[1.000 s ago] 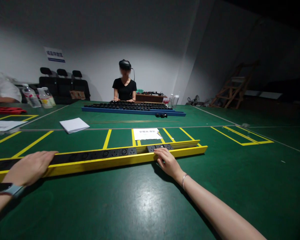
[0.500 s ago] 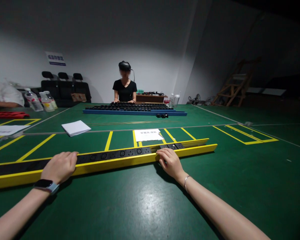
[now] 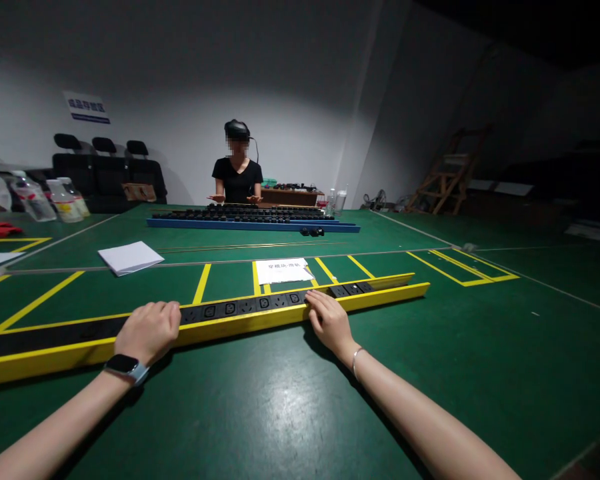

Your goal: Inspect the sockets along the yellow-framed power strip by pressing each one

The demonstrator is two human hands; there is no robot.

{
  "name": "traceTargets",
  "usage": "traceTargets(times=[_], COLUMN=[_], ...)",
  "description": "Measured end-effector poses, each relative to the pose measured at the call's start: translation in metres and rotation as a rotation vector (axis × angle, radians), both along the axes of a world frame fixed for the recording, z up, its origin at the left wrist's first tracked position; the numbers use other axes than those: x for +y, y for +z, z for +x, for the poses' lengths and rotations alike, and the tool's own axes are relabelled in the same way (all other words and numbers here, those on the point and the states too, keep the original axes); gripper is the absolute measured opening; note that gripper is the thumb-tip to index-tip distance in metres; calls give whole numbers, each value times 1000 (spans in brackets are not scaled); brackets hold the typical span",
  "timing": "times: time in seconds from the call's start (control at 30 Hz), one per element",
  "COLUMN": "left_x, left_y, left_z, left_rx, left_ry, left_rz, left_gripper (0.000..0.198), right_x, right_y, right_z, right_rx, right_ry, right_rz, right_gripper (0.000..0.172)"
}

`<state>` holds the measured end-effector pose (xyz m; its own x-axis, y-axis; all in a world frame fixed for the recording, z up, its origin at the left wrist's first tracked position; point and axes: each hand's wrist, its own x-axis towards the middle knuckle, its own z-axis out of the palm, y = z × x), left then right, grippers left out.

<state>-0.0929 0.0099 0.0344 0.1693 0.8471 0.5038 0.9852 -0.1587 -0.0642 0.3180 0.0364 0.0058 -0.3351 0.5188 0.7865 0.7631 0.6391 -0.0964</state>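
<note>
near the front edge of the green table [image 3: 290, 400], stretched from left to right: a long yellow rail [image 3: 240, 324] carrying a black socket strip [image 3: 250, 306]. left hand [image 3: 149, 330] palm down on the rail's near wall, fingers loosely curled over onto the strip, pressing rather than clasping, nothing held; smartwatch [image 3: 125, 365] on that wrist. right hand [image 3: 329, 320] further along towards the table's right edge, fairly flat and only slightly spread, fingertips resting on the rail top just past the strip's end, nothing gripped; thin bracelet [image 3: 356, 353] at the wrist. just beyond those fingertips, seated in the same rail: a short row of separate socket modules [image 3: 350, 289]. behind the rail, towards the table's middle, among yellow floor-tape boxes: a white label sheet [image 3: 283, 271] and, well to its left, a folded white paper [image 3: 129, 257]. at the far edge: a blue rail [image 3: 260, 226] full of black sockets, with a co-worker [image 3: 236, 177] in a black shirt behind it, both hands raised just above it. at the far left corner: plastic bottles [image 3: 50, 199].
</note>
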Motion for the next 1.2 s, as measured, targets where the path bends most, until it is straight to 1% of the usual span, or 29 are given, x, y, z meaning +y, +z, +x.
traceTargets(times=[0.1, 0.17, 0.23, 0.33, 0.4, 0.47, 0.53, 0.6, 0.73, 1.2], left_x=[1, 2, 4, 4, 3, 0, -2, -4, -4, -4], left_y=[-3, -6, -10, -18, -22, -25, -25, -25, -23, -23], left_z=[-2, 5, 24, 65, 90, 104, 107, 103, 98, 99], left_rx=[198, 221, 182, 124, 109, 85, 98, 107, 94, 85], left_ry=[-12, -85, -171, -237, -300, -349, -410, -441, -432, -437], left_rz=[19, 53, 105, 213, 248, 249, 228, 194, 168, 152], left_gripper=[44, 45, 45, 51, 54, 52, 51, 51, 53, 55], right_x=[1, 1, 1, 0, -1, -2, -3, -3, -3, -2], right_y=[0, 0, 0, 0, 0, 0, 1, 2, 3, 6], right_z=[11, 20, 26, 31, 31, 30, 30, 29, 29, 28], right_rx=[-96, -169, -177, -167, -189, -205, -206, -201, -203, -197], right_ry=[57, 120, 129, 112, 121, 126, 120, 111, 110, 101], right_rz=[-44, -76, -89, -97, -110, -127, -140, -149, -157, -155], right_gripper=[47, 52, 55, 56, 57, 58, 58, 57, 56, 55])
